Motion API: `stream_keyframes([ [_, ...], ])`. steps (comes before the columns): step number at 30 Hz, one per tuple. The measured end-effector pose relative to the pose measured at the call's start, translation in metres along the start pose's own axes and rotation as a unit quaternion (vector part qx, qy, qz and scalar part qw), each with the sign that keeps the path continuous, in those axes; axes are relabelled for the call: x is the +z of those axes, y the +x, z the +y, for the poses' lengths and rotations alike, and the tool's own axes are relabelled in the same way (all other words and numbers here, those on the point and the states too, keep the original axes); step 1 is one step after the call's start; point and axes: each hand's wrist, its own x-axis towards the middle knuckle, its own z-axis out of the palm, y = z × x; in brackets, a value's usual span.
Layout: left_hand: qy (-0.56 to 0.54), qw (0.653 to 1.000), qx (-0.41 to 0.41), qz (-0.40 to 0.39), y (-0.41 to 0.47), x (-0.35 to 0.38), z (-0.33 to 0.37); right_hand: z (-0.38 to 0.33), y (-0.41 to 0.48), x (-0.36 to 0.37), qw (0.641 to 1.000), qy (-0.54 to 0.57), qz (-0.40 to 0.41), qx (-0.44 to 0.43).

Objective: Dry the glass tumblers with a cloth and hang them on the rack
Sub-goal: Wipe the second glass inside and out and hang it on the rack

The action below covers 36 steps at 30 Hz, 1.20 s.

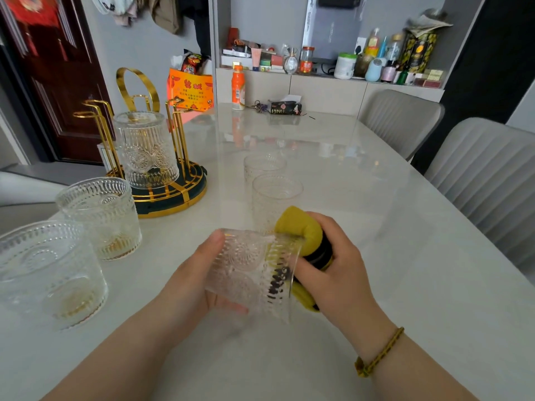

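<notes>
Now you hold a tumbler [249,264] sideways above the near table [376,198].
Your left hand [188,279] grips its base end; your right hand [338,276] clutches the yellow cloth [298,227] pushed into its mouth.

Six glass tumblers in all: one tumbler [252,273] held on its side, two more [100,218] [49,273] upright at the left edge of the counter [376,227], one [146,149] upside down on the rack [179,195], and two [275,198] [262,166] upright mid-counter. One gold rack. One yellow-and-black cloth [301,230]. Two hands, the left hand [188,282] and the right hand [338,273]. One beaded bracelet [376,354]. Two grey chairs [402,120] [486,175]. One orange bottle [238,88].
</notes>
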Motion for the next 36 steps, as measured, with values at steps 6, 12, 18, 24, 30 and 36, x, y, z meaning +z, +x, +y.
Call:
stream_keyframes([
  [6, 0.001, 0.997, 0.063, 0.034, 0.005, -0.006, -0.005, 0.009, 0.001, 0.008, 0.924, 0.256, -0.017, 0.285],
  [12, 0.067, 0.997, -0.04, 0.01, 0.005, -0.007, -0.008, 0.002, 0.002, 0.001, 0.994, 0.045, 0.038, 0.087],
  [18, 0.053, 0.997, 0.064, 0.004, 0.007, -0.011, -0.007, 0.006, -0.001, 0.01, 0.948, 0.215, 0.006, 0.236],
  [24, 0.05, 0.999, -0.01, 0.01, 0.004, -0.008, -0.004, 0.006, 0.002, 0.005, 0.987, 0.09, 0.037, 0.128],
  [30, 0.079, 0.996, -0.044, 0.007, 0.006, -0.006, -0.007, -0.002, -0.002, 0.002, 0.999, 0.012, 0.038, 0.009],
  [36, 0.053, 0.997, 0.052, -0.009, 0.01, -0.011, -0.01, 0.016, 0.001, 0.012, 0.935, 0.226, 0.025, 0.272],
])
